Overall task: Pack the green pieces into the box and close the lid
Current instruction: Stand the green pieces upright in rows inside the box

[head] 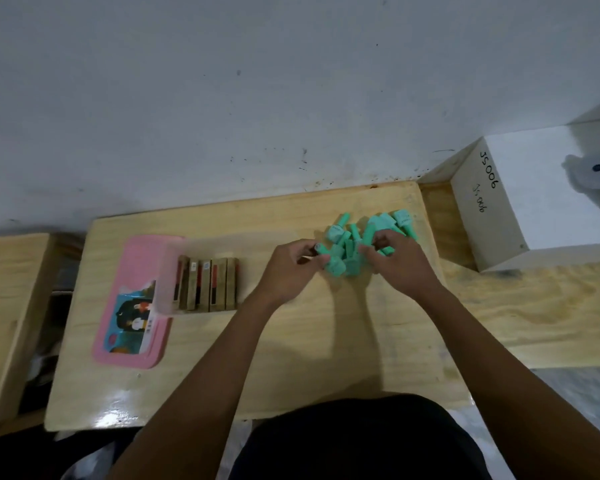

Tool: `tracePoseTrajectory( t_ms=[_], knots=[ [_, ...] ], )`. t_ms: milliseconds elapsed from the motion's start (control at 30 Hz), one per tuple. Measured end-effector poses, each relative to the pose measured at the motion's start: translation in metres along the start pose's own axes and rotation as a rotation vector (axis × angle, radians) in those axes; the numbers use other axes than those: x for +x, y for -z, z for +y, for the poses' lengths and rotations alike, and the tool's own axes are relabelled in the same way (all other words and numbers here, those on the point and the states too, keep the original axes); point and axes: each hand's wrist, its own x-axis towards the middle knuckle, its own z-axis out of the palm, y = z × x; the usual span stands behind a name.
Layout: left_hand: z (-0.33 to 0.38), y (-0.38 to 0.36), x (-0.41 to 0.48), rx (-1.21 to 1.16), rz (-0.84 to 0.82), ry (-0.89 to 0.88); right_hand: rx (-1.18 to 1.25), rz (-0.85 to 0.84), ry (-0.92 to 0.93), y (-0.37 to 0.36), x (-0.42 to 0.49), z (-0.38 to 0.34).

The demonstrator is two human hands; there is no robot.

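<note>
Several green pieces (352,237) lie in a heap at the far right of the wooden table (291,341). My left hand (291,268) is at the heap's left edge, fingers curled round green pieces. My right hand (395,261) grips pieces at the heap's right side. A clear plastic box (201,275) stands at the table's left, holding several brown and red pieces upright. Its pink lid (136,306) with a picture label lies flat to the left of the box, partly under it.
A white carton (520,206) marked JS006 stands at the far right on a lower wooden board (534,306). A wooden crate (7,306) sits left of the table. A white wall runs behind.
</note>
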Motion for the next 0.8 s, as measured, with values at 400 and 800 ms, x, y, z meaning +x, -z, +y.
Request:
tracePoseTrajectory(
  t_ms=[400,800],
  knots=[
    [-0.017,0.105,-0.005,0.273,0.183,-0.115,-0.266,-0.125,0.204,-0.070,0.011,-0.092],
    [-0.047,0.108,0.020,0.302,0.065,-0.181,-0.971,-0.079,0.410,-0.104,0.030,-0.115]
  ],
)
